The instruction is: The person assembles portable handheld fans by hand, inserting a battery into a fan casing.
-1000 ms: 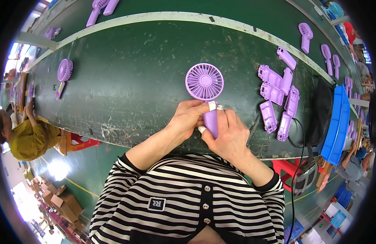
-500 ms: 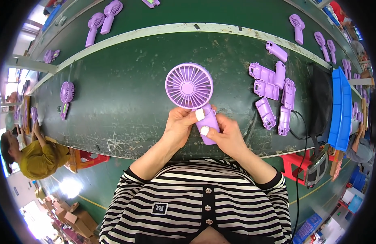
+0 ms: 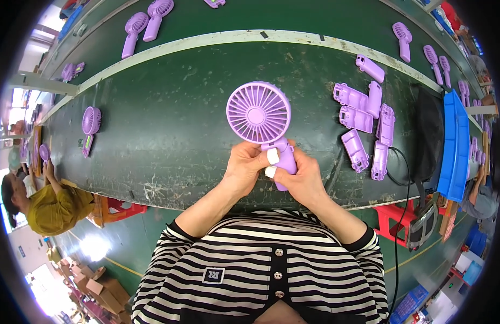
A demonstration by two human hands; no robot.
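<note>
A purple handheld fan (image 3: 258,112) is held between my two hands over the front part of the green bench, its round slatted head pointing away from me. My left hand (image 3: 244,167) grips the handle's upper left, just under the head. Wrapped round the handle's right side is my right hand (image 3: 305,178), its thumb across the front. Both thumbs carry white coverings and lie close together on the handle. The fingers behind the handle are hidden. To the right lie several purple handle shells (image 3: 358,150), some showing their hollow insides.
Another purple fan (image 3: 91,120) lies at the left of the bench (image 3: 163,108). Beyond the pale rail (image 3: 228,38), several fans (image 3: 402,40) rest on a green strip. At right are a black bag (image 3: 427,124), a blue tray (image 3: 453,146) and a cable. A co-worker (image 3: 55,208) sits at left.
The fan and both hands have shifted slightly right in the view. My thumbs have moved closer together on the handle. Fans beyond the rail appear farther right.
</note>
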